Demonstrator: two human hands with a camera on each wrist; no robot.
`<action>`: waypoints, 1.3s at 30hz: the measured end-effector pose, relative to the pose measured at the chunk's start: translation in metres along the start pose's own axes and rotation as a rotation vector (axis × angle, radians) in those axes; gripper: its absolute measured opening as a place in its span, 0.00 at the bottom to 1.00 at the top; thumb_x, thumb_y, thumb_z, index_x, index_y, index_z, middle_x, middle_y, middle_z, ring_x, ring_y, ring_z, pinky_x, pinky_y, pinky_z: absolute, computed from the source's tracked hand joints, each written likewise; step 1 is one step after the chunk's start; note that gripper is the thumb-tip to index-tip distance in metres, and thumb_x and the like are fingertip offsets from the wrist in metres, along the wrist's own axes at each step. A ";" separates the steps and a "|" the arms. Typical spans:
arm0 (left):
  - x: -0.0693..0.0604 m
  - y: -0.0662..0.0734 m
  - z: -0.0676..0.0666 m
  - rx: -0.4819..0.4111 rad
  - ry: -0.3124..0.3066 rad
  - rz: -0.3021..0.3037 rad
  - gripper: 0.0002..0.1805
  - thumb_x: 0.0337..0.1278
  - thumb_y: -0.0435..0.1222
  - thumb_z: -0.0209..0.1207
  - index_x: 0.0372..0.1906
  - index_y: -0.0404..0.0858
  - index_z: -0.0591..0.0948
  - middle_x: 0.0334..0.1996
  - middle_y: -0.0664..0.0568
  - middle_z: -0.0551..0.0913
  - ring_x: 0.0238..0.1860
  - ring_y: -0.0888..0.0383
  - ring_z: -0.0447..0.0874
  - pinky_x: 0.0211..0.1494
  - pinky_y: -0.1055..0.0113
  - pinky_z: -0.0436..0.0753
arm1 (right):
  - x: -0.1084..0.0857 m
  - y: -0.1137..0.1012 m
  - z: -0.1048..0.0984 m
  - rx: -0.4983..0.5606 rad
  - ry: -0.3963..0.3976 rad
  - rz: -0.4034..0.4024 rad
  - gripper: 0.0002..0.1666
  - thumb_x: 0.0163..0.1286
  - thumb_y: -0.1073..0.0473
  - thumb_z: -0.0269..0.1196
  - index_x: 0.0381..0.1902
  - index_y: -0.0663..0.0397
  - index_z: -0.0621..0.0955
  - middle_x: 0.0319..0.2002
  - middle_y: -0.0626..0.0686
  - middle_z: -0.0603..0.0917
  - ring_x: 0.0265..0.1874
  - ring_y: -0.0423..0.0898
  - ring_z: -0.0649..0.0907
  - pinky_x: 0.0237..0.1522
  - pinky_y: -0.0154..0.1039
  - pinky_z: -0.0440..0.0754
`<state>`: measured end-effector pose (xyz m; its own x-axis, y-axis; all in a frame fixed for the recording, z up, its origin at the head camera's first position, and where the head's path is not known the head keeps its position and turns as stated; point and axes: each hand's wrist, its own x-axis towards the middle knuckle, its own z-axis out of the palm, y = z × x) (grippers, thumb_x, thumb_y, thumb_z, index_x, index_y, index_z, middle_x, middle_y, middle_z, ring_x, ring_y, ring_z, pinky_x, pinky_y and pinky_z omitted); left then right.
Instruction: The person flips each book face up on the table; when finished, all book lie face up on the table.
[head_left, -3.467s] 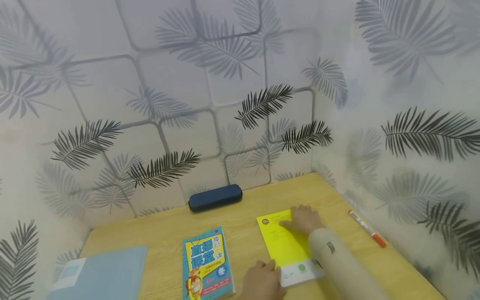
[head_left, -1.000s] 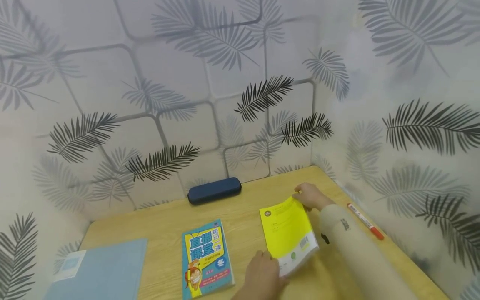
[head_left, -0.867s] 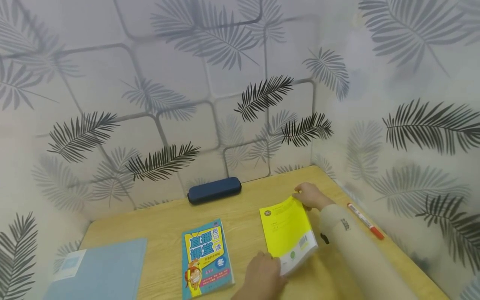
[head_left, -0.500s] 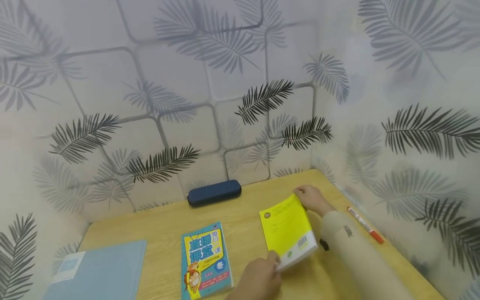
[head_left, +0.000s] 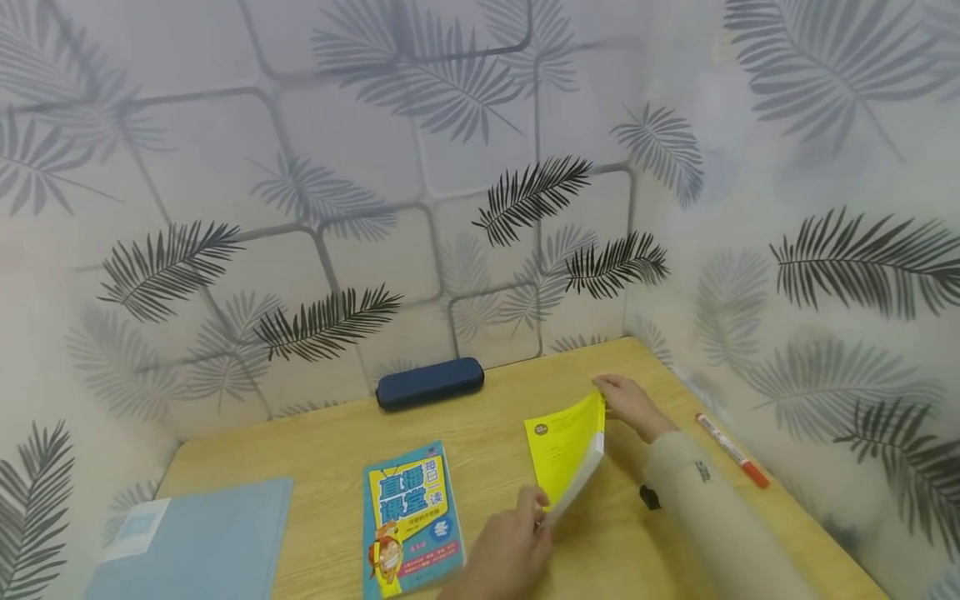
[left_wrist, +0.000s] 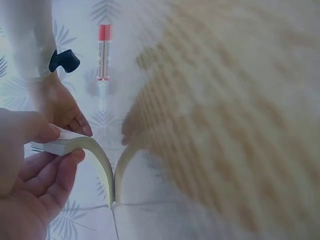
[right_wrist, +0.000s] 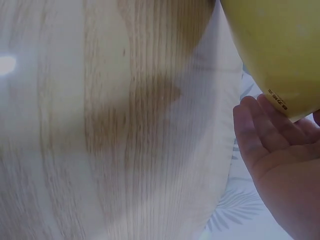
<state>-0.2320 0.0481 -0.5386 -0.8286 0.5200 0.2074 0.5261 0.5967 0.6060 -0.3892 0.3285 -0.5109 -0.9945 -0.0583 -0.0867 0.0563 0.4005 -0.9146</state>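
A paperback book with a yellow back cover [head_left: 562,446] is tilted up off the table, its right side raised and bent. My left hand [head_left: 510,537] pinches its near edge; in the left wrist view the thumb [left_wrist: 42,129] lies on top and the curled fingers underneath. At the far right corner, my right hand [head_left: 630,407] holds the book, and in the right wrist view its fingers [right_wrist: 265,127] lie against the yellow cover [right_wrist: 280,50]. The right thumb is mostly hidden there. A blue book [head_left: 412,521] with a cartoon cover lies flat beside my left hand.
A dark blue case [head_left: 430,383] lies at the back of the wooden table [head_left: 330,450], near the wall. To the right is a red-and-white marker [head_left: 731,450], close to the table edge. A light blue folder [head_left: 202,542] lies at the left.
The yellow book was flat under my right hand; its right side has since been lifted and turned up steeply toward the left. My left hand now pinches its near edge.
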 end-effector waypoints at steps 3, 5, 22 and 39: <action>0.000 0.000 -0.002 0.026 0.010 0.041 0.38 0.70 0.35 0.62 0.77 0.56 0.59 0.48 0.54 0.88 0.35 0.71 0.81 0.42 0.72 0.84 | -0.001 0.001 0.001 0.013 0.000 0.010 0.32 0.86 0.52 0.41 0.74 0.72 0.64 0.68 0.71 0.70 0.61 0.65 0.77 0.62 0.59 0.77; 0.000 0.001 -0.003 0.056 0.012 0.060 0.45 0.70 0.36 0.62 0.82 0.62 0.53 0.46 0.56 0.88 0.36 0.71 0.81 0.44 0.71 0.84 | -0.001 0.001 0.001 0.011 -0.001 0.015 0.31 0.85 0.53 0.39 0.75 0.71 0.62 0.70 0.71 0.67 0.62 0.66 0.76 0.63 0.61 0.75; -0.002 0.005 -0.008 0.094 0.023 0.132 0.46 0.71 0.34 0.62 0.79 0.70 0.52 0.25 0.70 0.76 0.25 0.76 0.72 0.35 0.79 0.78 | -0.002 0.001 0.007 0.019 0.020 0.044 0.32 0.86 0.52 0.36 0.75 0.72 0.59 0.70 0.72 0.67 0.65 0.68 0.73 0.62 0.60 0.76; -0.005 -0.002 0.000 0.125 0.278 0.288 0.47 0.66 0.33 0.66 0.83 0.54 0.55 0.33 0.61 0.85 0.32 0.73 0.78 0.38 0.80 0.80 | 0.004 -0.011 0.010 0.059 0.069 -0.018 0.37 0.86 0.41 0.37 0.75 0.66 0.62 0.65 0.66 0.69 0.65 0.67 0.71 0.60 0.60 0.75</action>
<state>-0.2291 0.0439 -0.5410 -0.6553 0.5023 0.5642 0.7490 0.5293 0.3986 -0.3926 0.3142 -0.5049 -0.9990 -0.0012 -0.0442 0.0411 0.3456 -0.9375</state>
